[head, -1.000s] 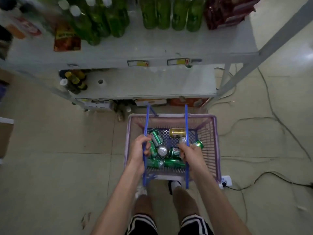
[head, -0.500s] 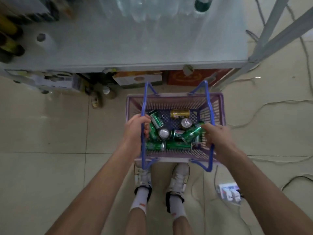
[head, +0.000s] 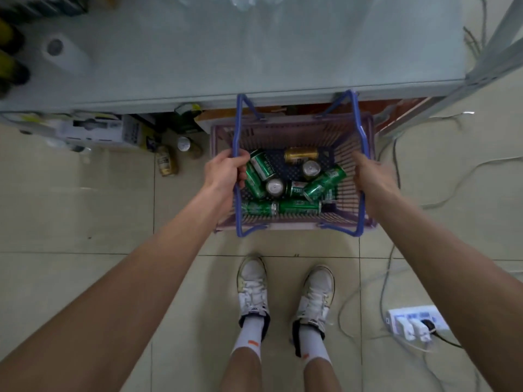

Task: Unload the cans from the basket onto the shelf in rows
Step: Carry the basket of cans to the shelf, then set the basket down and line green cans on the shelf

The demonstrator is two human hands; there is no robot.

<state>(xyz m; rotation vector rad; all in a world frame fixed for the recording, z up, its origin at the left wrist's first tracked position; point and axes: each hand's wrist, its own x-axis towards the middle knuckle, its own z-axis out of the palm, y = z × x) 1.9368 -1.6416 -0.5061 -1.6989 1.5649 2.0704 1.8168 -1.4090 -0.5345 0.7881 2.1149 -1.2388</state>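
Purple basket (head: pixel 359 176) of cans (head: pixel 325 183) below the shelf (head: pixel 254 66); my left hand (head: pixel 225 172) grips one handle (head: pixel 236 128), right hand (head: pixel 370 179) apparently wraps the other. Set it down level.

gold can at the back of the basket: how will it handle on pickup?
The gold can lies on its side on the basket floor, so it will probably roll if nudged. Its smooth metal skin may be slippery. Nothing lies on it, so it should lift free; full or empty cannot be told.

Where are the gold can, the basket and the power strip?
gold can (head: pixel 300 154), head view, on its side wall.
basket (head: pixel 294 131), head view, on its far wall.
power strip (head: pixel 416 321), head view, on its white top.
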